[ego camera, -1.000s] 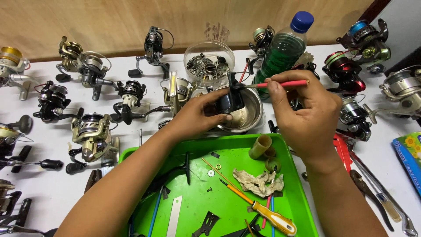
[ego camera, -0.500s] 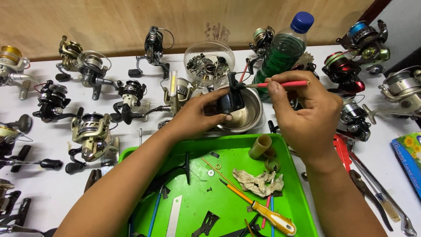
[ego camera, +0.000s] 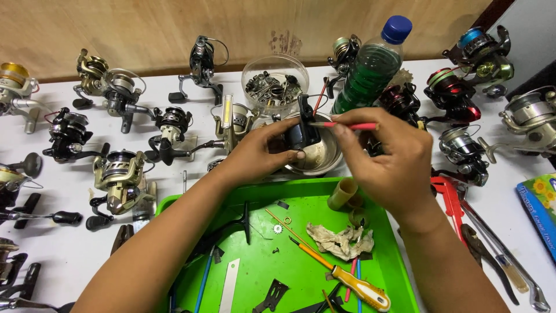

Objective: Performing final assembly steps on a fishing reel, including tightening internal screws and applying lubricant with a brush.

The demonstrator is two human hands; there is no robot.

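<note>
My left hand (ego camera: pixel 259 155) grips a black fishing reel body (ego camera: pixel 302 132), held upright over a steel bowl (ego camera: pixel 324 157). My right hand (ego camera: pixel 389 163) pinches a thin red-handled tool (ego camera: pixel 350 126), whose tip touches the reel body near its top. Both hands hover just beyond the far edge of a green tray (ego camera: pixel 382 255). Part of the reel body is hidden behind my left fingers.
The tray holds a yellow-handled screwdriver (ego camera: pixel 341 275), a crumpled rag (ego camera: pixel 340 240), a small cardboard tube (ego camera: pixel 341 194) and loose parts. Several spinning reels, such as one (ego camera: pixel 119 177), ring the white table. A green liquid bottle (ego camera: pixel 370 66), a clear parts bowl (ego camera: pixel 274 81) and red pliers (ego camera: pixel 454 203) lie close by.
My hands stay over the bowl. The red tool's tip has shifted slightly on the reel body; nothing else has visibly moved.
</note>
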